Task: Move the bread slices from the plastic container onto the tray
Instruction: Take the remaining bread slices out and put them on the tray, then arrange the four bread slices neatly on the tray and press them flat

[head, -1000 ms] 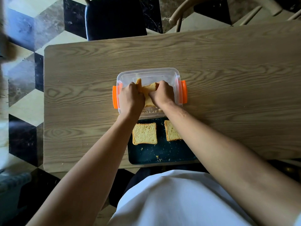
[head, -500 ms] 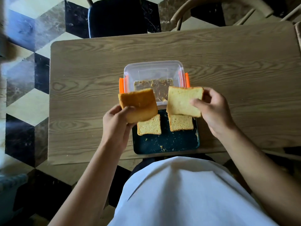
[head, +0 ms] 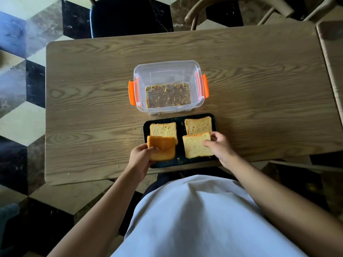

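The clear plastic container [head: 168, 71] with orange side clips stands mid-table and holds only crumbs. Just in front of it lies the dark tray [head: 179, 158]. Two bread slices rest on the tray's far half, one at the left [head: 163, 129] and one at the right [head: 198, 125]. My left hand [head: 140, 158] grips a browner crust slice [head: 161, 147] at the tray's near left, overlapping the far left slice. My right hand [head: 220, 147] holds a pale slice [head: 194, 146] at the tray's near right, low over the tray.
The wooden table [head: 92, 108] carries scattered crumbs left of the tray. A dark chair [head: 130, 15] and a wooden chair [head: 232, 8] stand beyond the far edge. A second table's corner [head: 332, 52] shows at the right. The floor is patterned tile.
Both hands lifted a slice each out of the container and brought them down and toward me onto the tray's near half. The container now shows only crumbs.
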`<state>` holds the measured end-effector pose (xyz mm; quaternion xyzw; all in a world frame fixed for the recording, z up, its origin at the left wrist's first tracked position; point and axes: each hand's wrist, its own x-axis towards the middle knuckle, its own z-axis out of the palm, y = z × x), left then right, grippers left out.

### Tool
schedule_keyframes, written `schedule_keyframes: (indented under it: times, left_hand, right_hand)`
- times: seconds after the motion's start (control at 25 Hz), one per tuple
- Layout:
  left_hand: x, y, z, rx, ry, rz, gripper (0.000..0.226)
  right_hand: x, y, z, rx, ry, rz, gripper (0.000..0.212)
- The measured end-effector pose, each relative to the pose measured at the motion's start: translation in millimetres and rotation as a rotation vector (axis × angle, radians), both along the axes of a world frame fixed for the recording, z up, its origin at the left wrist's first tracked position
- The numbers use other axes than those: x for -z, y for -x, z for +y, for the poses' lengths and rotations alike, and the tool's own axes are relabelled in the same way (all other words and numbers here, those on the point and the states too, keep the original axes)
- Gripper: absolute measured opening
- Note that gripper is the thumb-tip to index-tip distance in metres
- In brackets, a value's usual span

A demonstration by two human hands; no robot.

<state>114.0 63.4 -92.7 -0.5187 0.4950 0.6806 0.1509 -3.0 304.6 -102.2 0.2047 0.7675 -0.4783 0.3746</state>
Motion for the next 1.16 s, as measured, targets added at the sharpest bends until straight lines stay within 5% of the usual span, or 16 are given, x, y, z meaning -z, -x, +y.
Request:
schedule_keyframes:
  times: [0.24, 0.48, 0.68, 0.8, 0.92, 1.16]
  left_hand:
    - [4, 6, 10, 0.287, 0.254, -0.024, 0.005]
    - [-3, 4, 16, 0.547, 0.581, -0.104, 0.031]
    - [-12, 8, 0, 0.731, 0.655, -0.189, 0.037]
    - [-19, 18, -12, 0.718, 0.727, -0.168, 0.032]
    - [-20, 37, -13, 0.573, 0.739, -0.027, 0.019]
    - [-8, 62, -7, 0.625, 0.721, 0.012, 0.046]
  right_hand:
    - [-1, -1, -5, -0.102, -0.083, 0.054, 0.04]
    - [-13, -2, -9, -0.389, -0.336, 0.241, 0.038]
    - [-34, 12, -22, -0.534, -0.557, 0.336, 0.04]
    - [-36, 21, -45, -0.444, -0.425, 0.472, 0.026]
    - [-31, 19, -78, -0.479, -0.25, 0.365, 0.02]
    - [-9, 12, -110, -0.63, -0.316, 0.296, 0.034]
